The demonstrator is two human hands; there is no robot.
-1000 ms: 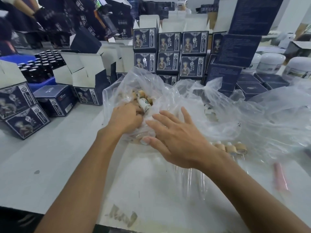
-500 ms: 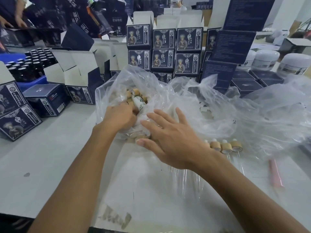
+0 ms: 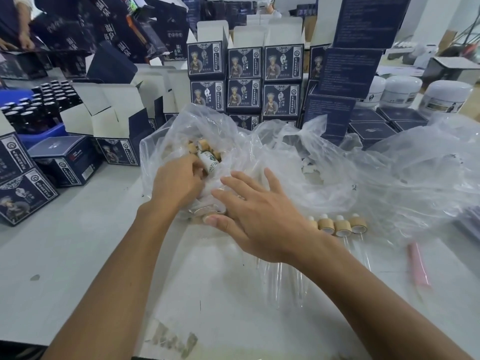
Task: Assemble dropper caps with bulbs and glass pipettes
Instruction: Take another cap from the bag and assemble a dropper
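Note:
A clear plastic bag (image 3: 166, 141) in the middle of the table holds several wooden dropper caps (image 3: 193, 148) and a small white labelled bottle (image 3: 209, 161). My left hand (image 3: 176, 183) is inside the bag's mouth with its fingers curled into the caps beside that bottle; what they hold is hidden. My right hand (image 3: 259, 219) lies spread on the bag's plastic, thumb beside a cap at the bag's near edge. Assembled droppers (image 3: 342, 227) with wooden caps, white bulbs and glass pipettes lie in a row right of my right wrist. Loose glass pipettes (image 3: 280, 284) lie under my right forearm.
A second crumpled plastic bag (image 3: 389, 183) with white bulbs (image 3: 311, 170) spreads to the right. Stacked dark blue cartons (image 3: 244, 81) stand behind, open cartons (image 3: 109, 120) and dark bottles in a blue tray (image 3: 39, 107) at left, white jars (image 3: 400, 90) at back right. A pink stick (image 3: 418, 266) lies near right.
Hardly anything has moved. My left hand stays curled inside the bag and my right hand stays spread on the plastic; only the view has shifted a little.

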